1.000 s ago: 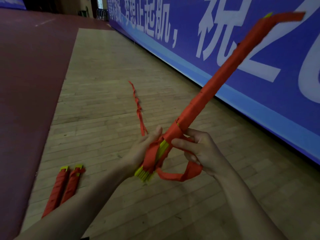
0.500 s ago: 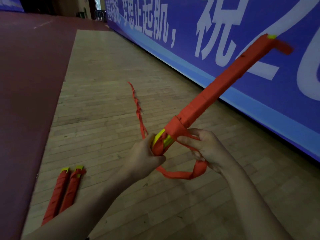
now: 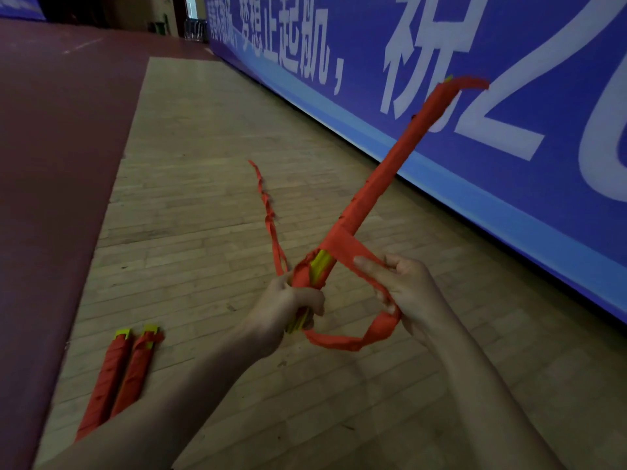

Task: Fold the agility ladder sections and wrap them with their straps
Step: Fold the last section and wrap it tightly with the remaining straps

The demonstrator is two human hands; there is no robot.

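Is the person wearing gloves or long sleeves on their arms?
No. The left hand and right hand wear no gloves, and both forearms are uncovered to the picture's bottom edge: no sleeves, watch, rings or bracelets show.

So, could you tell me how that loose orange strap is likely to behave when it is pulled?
The strap is probably floppy: it sags in a loop below the right hand. It likely twists easily, since its trailing length on the floor looks kinked.
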